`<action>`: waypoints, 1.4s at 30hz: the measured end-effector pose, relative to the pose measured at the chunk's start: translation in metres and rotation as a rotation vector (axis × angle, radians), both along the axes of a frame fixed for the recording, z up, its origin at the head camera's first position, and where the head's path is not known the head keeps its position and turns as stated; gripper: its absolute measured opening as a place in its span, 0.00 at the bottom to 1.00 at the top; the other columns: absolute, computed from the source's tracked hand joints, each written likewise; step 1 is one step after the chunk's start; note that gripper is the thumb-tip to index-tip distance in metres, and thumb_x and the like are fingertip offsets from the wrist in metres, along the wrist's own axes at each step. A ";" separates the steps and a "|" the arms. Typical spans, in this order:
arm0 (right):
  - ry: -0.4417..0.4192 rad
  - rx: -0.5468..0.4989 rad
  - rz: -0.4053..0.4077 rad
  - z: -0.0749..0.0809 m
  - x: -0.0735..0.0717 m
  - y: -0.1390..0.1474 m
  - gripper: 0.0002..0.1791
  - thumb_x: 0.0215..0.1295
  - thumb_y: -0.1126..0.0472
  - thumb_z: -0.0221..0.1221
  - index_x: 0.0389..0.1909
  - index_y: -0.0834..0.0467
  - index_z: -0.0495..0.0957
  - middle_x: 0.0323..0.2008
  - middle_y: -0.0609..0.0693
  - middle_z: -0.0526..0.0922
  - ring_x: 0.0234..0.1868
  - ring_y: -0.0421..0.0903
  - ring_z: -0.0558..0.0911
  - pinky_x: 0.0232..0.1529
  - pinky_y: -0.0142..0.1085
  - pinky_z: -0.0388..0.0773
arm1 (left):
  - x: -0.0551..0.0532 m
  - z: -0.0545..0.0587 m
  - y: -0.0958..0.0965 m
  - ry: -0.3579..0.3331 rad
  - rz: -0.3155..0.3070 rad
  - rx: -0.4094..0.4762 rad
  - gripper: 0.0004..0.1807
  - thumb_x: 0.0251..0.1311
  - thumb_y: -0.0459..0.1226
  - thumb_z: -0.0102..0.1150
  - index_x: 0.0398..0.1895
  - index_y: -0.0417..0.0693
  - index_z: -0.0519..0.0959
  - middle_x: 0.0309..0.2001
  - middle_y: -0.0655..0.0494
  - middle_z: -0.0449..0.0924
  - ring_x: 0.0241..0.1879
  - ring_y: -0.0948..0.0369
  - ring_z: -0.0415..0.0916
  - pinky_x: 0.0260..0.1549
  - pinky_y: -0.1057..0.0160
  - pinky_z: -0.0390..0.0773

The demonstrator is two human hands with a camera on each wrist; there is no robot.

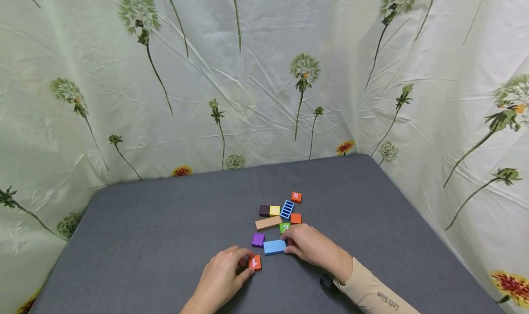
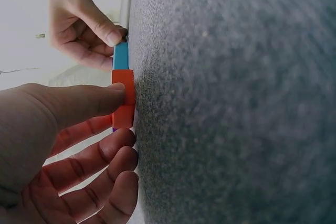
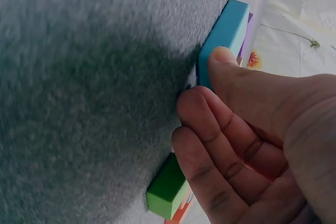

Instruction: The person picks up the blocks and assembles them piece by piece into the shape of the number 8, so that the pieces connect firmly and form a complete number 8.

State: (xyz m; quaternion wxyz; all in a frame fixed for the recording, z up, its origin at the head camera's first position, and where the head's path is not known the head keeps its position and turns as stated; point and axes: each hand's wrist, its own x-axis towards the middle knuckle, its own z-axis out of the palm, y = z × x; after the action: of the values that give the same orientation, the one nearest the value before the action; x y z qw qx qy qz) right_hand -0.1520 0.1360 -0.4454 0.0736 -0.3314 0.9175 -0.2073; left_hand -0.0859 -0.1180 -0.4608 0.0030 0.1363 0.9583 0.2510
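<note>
Plainly, we have both hands busy near the close edge of the block group. Our left hand pinches the orange block, thumb on the near side and forefinger toward the far side, while its other fingers lie loose beside it. Our right hand has thumb and forefinger closed on the right end of the blue block, the remaining fingers tucked in below. The orange block sits on the grey cloth, just beside the blue one's left end and near the purple block, without touching either in the head view.

Judging by look, we would call these pieces light, stiff and hard to break (painted wood, perhaps, though we cannot be sure). Their smooth faces might slip under a careless fingertip, and the cloth probably drags a little. We would take the orange block low on two opposite sides, leaving its marked top uncovered; the blue one, being longer, may swivel when held only at its end, so its long sides near the middle seem a steadier hold. The green block lies close to our right forefinger, leaving little room there.
</note>
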 end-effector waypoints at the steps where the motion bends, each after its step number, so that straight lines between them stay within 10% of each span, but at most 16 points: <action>1: -0.002 -0.003 0.003 0.000 0.000 0.000 0.09 0.67 0.64 0.72 0.46 0.62 0.88 0.29 0.42 0.81 0.29 0.30 0.70 0.32 0.28 0.72 | 0.000 0.000 0.000 -0.009 0.000 -0.001 0.13 0.54 0.40 0.82 0.42 0.57 0.89 0.28 0.69 0.75 0.27 0.72 0.67 0.26 0.67 0.67; 42: 0.036 0.036 0.062 -0.001 0.019 -0.001 0.10 0.71 0.59 0.71 0.49 0.57 0.88 0.40 0.45 0.87 0.36 0.30 0.77 0.41 0.31 0.81 | 0.011 0.002 -0.008 -0.099 -0.023 -0.019 0.13 0.54 0.42 0.82 0.41 0.57 0.88 0.30 0.70 0.73 0.29 0.72 0.67 0.27 0.67 0.68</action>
State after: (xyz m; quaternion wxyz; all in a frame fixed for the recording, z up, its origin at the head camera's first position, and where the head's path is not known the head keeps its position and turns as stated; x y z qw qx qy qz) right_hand -0.1329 0.1349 -0.4466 0.0692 -0.3618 0.9116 -0.1823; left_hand -0.0750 -0.1257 -0.4587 0.0544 0.1346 0.9578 0.2480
